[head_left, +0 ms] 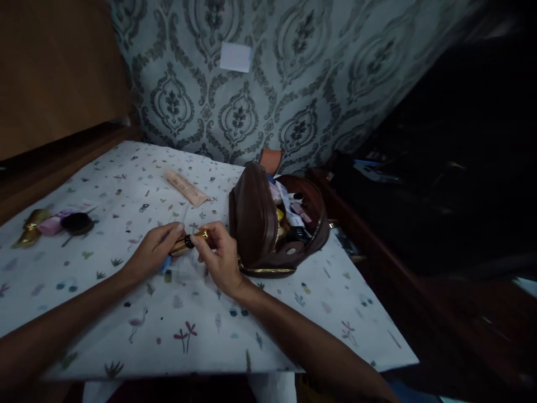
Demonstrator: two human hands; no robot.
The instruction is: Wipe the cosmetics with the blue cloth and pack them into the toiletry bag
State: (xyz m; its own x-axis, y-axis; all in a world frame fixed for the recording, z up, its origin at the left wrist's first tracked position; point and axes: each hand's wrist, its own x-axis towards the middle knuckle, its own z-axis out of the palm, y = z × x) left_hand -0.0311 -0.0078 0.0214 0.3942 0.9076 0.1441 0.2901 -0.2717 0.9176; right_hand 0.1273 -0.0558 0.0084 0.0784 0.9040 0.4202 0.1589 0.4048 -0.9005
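Note:
My left hand (pixel 154 249) is closed around the body of a shiny gold cosmetic tube (pixel 179 247) with a dark band near its middle. The fingers of my right hand (pixel 220 258) pinch the tube's other gold end, so both hands hold it just above the table. A small blue thing (pixel 166 263) shows under my left hand; its kind is unclear. Right beside my right hand stands an unzipped brown leather makeup bag (pixel 254 224), with several cosmetics inside.
A beige squeeze tube (pixel 187 188) lies behind my hands on the printed tablecloth (pixel 210 347). At the left are a gold wrapped item (pixel 32 226), a pink item (pixel 52 224) and a round black item (pixel 77 223). A patterned wall (pixel 239 112) rises behind.

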